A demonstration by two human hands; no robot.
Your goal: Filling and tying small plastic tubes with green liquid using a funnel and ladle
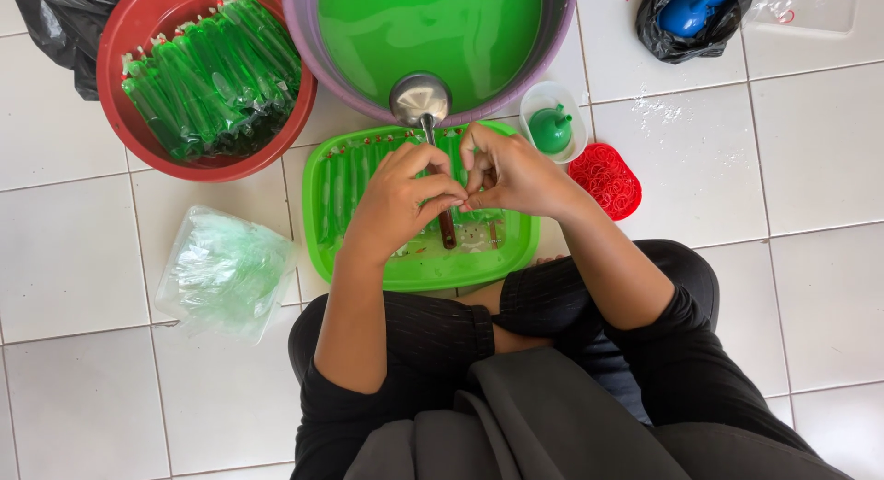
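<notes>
Your left hand and right hand meet fingertip to fingertip over the green tray, fingers curled tight — what they pinch is too small to tell. The ladle lies at 12 o'clock from your hands, its bowl resting at the big basin of green liquid. The red bowl of filled green tubes sits at 10 o'clock — red rubber bands at 3.

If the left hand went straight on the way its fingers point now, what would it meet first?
Most likely the right hand: the left hand points toward it and their fingertips already meet above the green tray. Depth is unclear.
</notes>
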